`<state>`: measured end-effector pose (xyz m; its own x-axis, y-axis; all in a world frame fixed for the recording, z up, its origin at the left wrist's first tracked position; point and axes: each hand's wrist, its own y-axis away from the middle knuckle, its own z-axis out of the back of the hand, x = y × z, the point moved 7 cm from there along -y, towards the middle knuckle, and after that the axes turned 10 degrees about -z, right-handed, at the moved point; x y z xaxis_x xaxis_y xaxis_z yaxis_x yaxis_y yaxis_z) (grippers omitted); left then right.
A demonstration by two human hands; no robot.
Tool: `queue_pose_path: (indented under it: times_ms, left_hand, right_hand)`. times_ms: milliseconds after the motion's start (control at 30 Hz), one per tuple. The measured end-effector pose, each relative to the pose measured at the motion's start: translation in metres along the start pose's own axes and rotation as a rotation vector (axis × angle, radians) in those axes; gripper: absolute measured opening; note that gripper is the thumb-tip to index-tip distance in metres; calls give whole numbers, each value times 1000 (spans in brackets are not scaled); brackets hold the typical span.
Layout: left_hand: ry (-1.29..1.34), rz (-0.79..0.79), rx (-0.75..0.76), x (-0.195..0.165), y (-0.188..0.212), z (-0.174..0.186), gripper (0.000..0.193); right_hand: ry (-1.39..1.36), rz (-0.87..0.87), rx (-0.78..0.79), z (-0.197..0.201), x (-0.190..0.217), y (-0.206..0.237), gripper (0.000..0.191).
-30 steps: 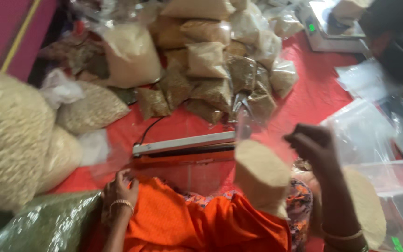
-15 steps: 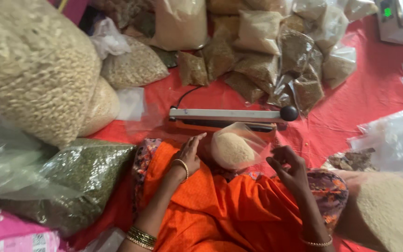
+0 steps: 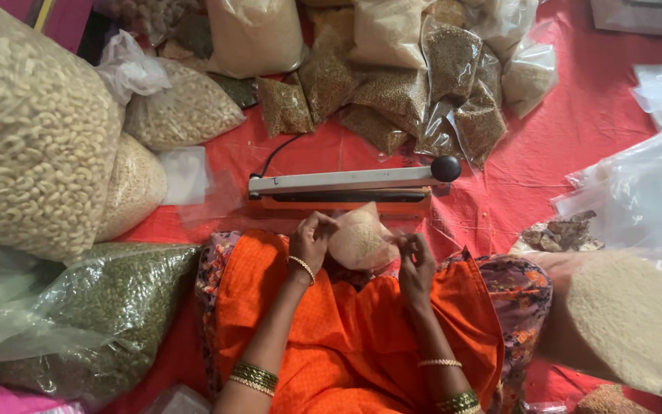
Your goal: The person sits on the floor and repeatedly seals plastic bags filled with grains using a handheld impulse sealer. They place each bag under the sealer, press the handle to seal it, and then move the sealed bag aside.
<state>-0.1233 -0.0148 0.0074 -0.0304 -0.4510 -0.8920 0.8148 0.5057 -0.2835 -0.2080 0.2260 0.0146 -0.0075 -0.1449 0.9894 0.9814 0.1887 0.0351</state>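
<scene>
Far out left of the heat sealer (image 3: pixel 342 192) sits a huge clear sack of pale cashew-like nuts (image 3: pixel 28 130), with a bag of green seeds (image 3: pixel 109 307) slumped below it, both parked to the side where they leave the sealer's front free. Now the left hand (image 3: pixel 312 239), just in front of the sealer's left half, fingers curled and pinching the near-left edge of a small clear pouch of pale grain (image 3: pixel 358 241). The pouch lies on the orange lap, mouth toward the sealer bar, so the open end looks lined up with the jaw. The right hand (image 3: pixel 415 261) pinches the pouch's other edge, fingers closed on the plastic, stretching it flat between the two grips. Behind the sealer, filled brown seed packets (image 3: pixel 392 92) are piled on the red cloth (image 3: pixel 576 123). Far right, a big open bag of pale grain (image 3: pixel 614 314) stands within reach.
</scene>
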Motion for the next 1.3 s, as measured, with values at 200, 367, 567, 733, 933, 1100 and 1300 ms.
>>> queue_pose_path:
  times_ms: [200, 367, 567, 733, 933, 1100, 1300]
  left_hand:
    - [14, -35, -219, 2, 12, 31, 18]
    - [-243, 207, -171, 41, 1, 27, 33]
    - [-686, 332, 11, 50, -4, 11, 34]
    - [-363, 380, -74, 57, -6, 7, 39]
    - [-135, 383, -146, 68, -23, -1, 39]
    - [136, 338, -228, 72, -30, -9, 36]
    - [277, 362, -251, 79, -23, -12, 35]
  right_hand:
    - [130, -99, -158, 16, 13, -16, 22]
    - [557, -138, -255, 1, 0, -45, 27]
    - [659, -258, -342, -13, -19, -64, 25]
    - [569, -310, -328, -12, -17, -68, 31]
    - [328, -246, -269, -14, -15, -80, 35]
    - [281, -291, -292, -5, -15, -81, 32]
    - [505, 341, -624, 24, 74, -58, 33]
